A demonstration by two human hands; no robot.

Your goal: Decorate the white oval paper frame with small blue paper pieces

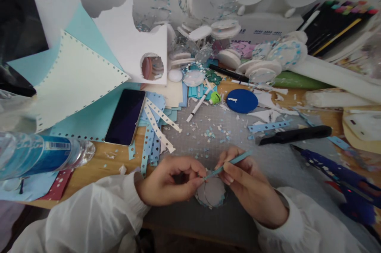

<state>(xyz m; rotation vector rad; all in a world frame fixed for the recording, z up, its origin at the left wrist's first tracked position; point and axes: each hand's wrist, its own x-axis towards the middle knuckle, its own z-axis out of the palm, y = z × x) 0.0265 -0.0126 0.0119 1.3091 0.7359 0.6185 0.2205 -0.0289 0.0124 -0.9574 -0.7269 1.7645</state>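
A narrow blue paper strip (242,156) runs slantwise between my two hands, close to the near edge of the desk. Its lower end meets the pinched thumb and forefinger of my left hand (174,179). My right hand (248,183) is closed around the strip farther up, and the free end sticks out past the fingers. Just below the fingertips is a round, pale disc (210,192) with small blue bits along its rim; a thin loop shows over it. Whether the left fingers also grip that loop is hard to make out.
Paper scraps (211,132) litter the grey mat (184,142). Right of my hands lie a black pen-like tool (296,135) and a blue glue gun (339,177). A phone (125,116), punched paper strips (159,124) and a water bottle (50,154) are at left. Decorated discs (224,29) crowd the back.
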